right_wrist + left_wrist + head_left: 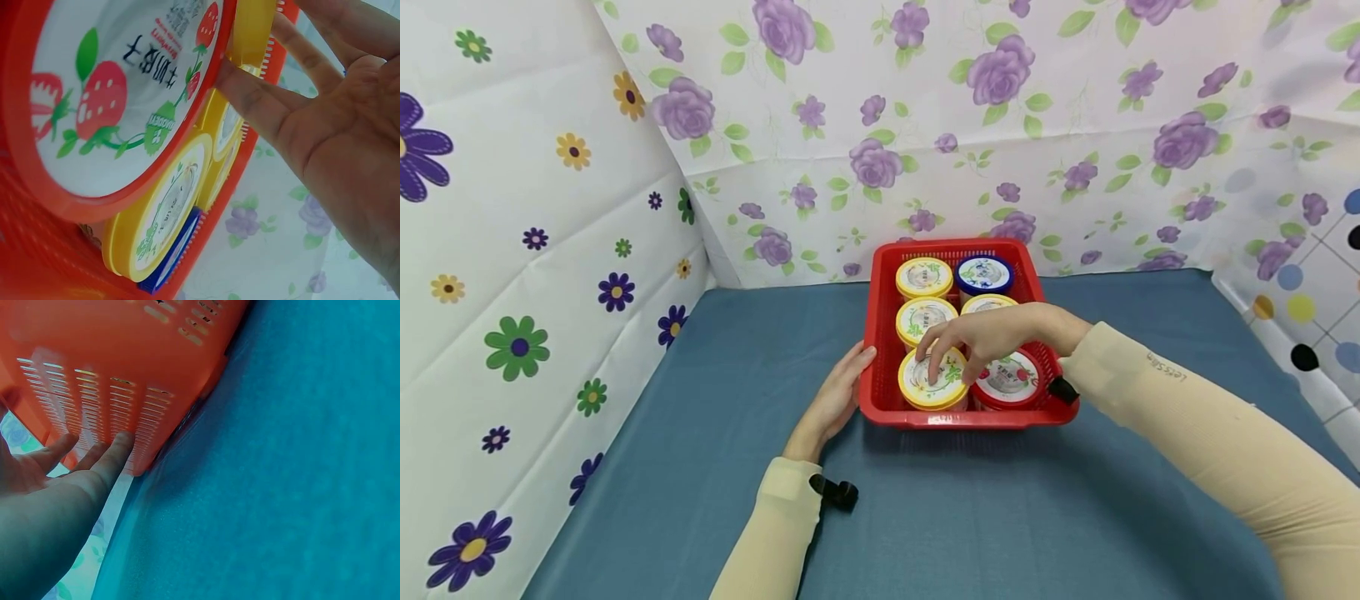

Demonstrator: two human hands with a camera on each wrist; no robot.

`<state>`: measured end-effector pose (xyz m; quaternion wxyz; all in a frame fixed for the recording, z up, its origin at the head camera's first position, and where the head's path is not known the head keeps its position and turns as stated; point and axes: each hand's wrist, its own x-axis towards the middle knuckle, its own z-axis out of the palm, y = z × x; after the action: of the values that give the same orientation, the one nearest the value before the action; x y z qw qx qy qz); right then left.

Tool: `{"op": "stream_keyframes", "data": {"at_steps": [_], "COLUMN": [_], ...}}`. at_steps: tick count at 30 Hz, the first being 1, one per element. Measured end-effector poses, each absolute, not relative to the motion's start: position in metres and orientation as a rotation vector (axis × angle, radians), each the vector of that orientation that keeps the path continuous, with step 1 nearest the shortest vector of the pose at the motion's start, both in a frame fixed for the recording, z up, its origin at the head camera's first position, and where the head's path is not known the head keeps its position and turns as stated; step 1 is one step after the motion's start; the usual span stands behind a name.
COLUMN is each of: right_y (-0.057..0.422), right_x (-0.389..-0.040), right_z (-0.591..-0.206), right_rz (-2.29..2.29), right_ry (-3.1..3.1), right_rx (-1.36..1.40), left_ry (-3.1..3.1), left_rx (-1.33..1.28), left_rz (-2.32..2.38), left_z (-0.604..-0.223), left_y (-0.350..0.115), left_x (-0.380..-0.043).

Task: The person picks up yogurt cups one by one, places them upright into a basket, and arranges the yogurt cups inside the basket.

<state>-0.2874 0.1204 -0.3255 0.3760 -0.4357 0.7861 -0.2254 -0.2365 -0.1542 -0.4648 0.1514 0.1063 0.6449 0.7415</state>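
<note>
A red plastic basket (871, 367) holds several round tubs in two columns. My left hand (835, 396) is at its left side, with straight fingers (112, 456) against the slotted outer wall and one fingertip right at the rim. My right hand (988, 333) reaches in from the right over a yellow-lidded tub (925, 392) in the front left. Its fingers are spread and bent down above that lid, and the thumb (240, 81) is near the lid's right edge. Beside it sits a red-lidded tub (1015, 385) with strawberries printed on top.
Further back in the basket stand more yellow-lidded tubs (924, 277) and a blue-lidded tub (984, 272). Blue cloth (760, 367) covers the table. Flower-printed sheets (820, 175) hang behind and to the left; a dotted one (1300, 308) is on the right.
</note>
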Motion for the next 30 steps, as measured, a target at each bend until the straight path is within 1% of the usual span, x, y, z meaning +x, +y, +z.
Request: {"op": "stream_keyframes", "data": {"at_steps": [16,30], "right_y": [0.119,0.121], "right_x": [-0.288,-0.287], "right_z": [-0.335,-0.334], "right_rz": [-0.602,-0.598], "right_ry": [2.022,2.051], "right_rx": [-1.153,-1.133], "left_ry": [1.850,1.830], "left_rx": [0.297,0.273], "left_rz": [2.145,2.154], "left_z": [-0.465,-0.464], "left_y": [-0.154,-0.153], "left_x": [-0.237,-0.237]}}
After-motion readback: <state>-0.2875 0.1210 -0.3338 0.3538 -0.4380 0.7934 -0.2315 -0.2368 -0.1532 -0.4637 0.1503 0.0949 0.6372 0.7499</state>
